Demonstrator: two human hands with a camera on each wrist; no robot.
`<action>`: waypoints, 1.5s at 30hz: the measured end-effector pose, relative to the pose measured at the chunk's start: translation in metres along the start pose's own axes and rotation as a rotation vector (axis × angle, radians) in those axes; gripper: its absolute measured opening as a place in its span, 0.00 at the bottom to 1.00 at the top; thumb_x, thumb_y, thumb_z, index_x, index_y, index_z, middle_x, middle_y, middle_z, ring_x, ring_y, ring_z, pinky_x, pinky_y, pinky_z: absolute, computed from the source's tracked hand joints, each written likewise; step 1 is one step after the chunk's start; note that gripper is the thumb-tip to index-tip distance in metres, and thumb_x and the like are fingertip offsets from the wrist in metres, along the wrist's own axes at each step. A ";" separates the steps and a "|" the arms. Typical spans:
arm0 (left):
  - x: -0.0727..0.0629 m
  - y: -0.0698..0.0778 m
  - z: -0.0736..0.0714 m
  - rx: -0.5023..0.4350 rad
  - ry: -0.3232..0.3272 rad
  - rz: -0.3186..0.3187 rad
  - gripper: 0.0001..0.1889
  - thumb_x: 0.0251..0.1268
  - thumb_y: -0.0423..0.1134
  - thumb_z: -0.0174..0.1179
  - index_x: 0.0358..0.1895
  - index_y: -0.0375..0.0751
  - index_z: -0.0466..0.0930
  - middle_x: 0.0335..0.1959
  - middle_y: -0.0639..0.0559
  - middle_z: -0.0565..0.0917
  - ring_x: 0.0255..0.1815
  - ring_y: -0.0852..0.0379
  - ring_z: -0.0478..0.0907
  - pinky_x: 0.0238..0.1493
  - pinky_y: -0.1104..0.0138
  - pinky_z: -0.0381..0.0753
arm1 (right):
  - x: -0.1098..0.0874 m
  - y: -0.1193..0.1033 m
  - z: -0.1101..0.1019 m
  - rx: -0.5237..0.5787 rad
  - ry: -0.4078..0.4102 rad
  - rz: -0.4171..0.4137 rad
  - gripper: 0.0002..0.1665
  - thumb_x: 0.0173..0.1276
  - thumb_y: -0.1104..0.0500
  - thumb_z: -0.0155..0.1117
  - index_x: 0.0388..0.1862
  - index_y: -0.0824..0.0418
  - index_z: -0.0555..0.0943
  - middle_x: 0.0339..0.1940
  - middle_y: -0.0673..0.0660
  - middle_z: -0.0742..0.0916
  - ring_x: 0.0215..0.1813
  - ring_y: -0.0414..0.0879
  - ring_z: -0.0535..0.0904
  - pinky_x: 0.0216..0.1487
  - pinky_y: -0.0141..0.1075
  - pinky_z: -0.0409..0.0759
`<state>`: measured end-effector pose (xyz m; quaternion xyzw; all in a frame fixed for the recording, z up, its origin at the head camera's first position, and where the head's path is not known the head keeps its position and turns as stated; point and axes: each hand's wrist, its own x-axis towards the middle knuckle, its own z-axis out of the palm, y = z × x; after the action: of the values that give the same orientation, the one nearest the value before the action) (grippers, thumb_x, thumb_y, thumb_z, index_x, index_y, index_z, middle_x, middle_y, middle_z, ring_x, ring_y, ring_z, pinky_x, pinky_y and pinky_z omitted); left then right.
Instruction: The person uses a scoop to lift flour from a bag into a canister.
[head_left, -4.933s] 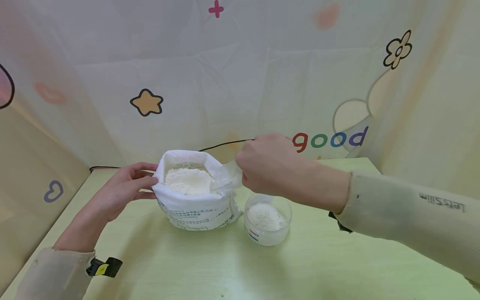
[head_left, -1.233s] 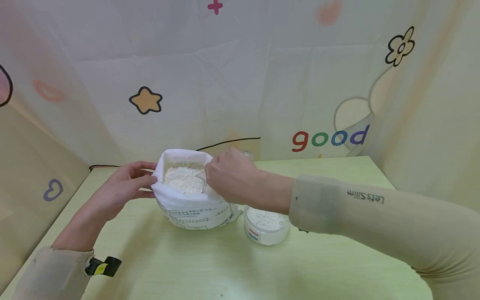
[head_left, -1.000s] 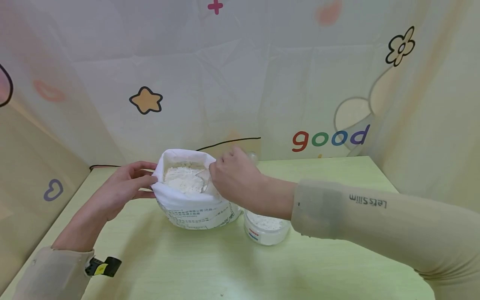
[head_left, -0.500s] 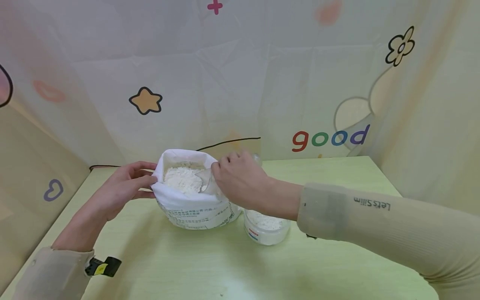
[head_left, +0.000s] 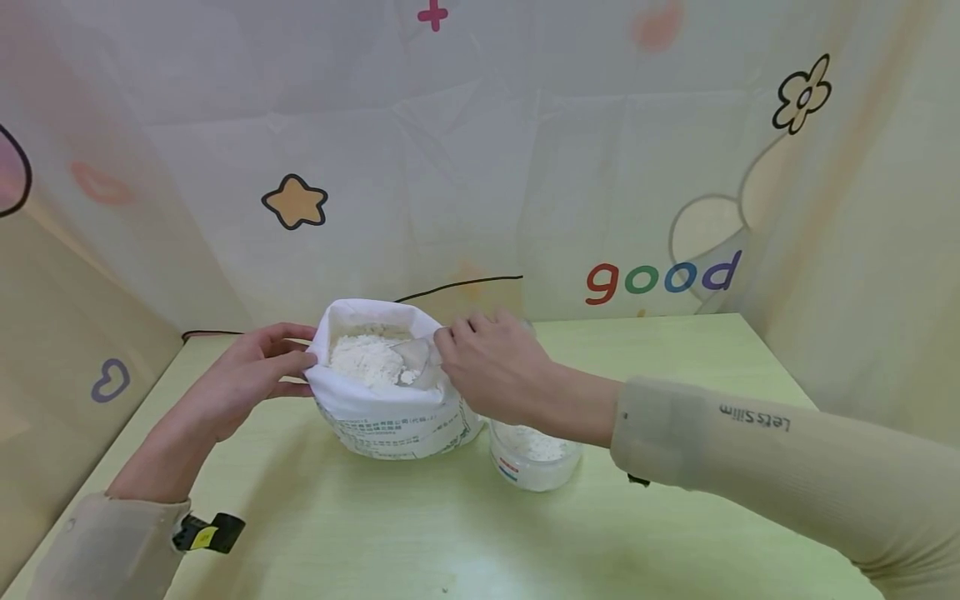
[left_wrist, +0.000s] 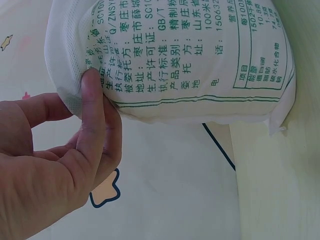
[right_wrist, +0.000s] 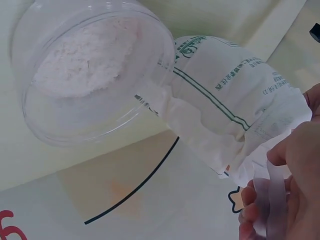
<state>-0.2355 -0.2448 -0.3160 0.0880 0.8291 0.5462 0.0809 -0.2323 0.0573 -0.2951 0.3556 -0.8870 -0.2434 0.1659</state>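
A white cloth flour bag (head_left: pixel 397 429) with green print stands with its mouth up, full of white flour (head_left: pixel 363 358). My left hand (head_left: pixel 251 371) pinches the bag's left rim between thumb and fingers; the left wrist view shows the folded edge (left_wrist: pixel 65 55) in that grip. Across the bag, my right hand (head_left: pixel 495 367) holds a clear scoop (head_left: pixel 414 357) by its handle (right_wrist: pixel 274 202). The scoop's bowl lies inside the bag's mouth at the right, with flour at its lip. Beneath my right wrist sits a round clear tub (head_left: pixel 536 473) containing flour (right_wrist: pixel 85 65).
The pale green table (head_left: pixel 360 533) extends in front of the bag and tub. A printed curtain (head_left: pixel 480 183) hangs behind the table and along both sides. The tub stands close against the bag's right side.
The right hand went from above the tub into the bag with the scoop. Over the last second it has drawn the scoop rightward toward the rim. The left hand keeps its place.
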 end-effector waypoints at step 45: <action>0.000 -0.001 -0.001 0.000 -0.003 -0.002 0.27 0.79 0.37 0.56 0.73 0.27 0.62 0.62 0.31 0.74 0.49 0.52 0.83 0.51 0.61 0.87 | -0.013 0.023 0.010 0.304 0.082 0.071 0.16 0.80 0.48 0.52 0.45 0.61 0.75 0.31 0.51 0.77 0.35 0.48 0.76 0.31 0.36 0.73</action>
<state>-0.2361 -0.2456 -0.3161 0.0881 0.8291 0.5459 0.0827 -0.2408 0.0843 -0.2923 0.3546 -0.9181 -0.0859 0.1549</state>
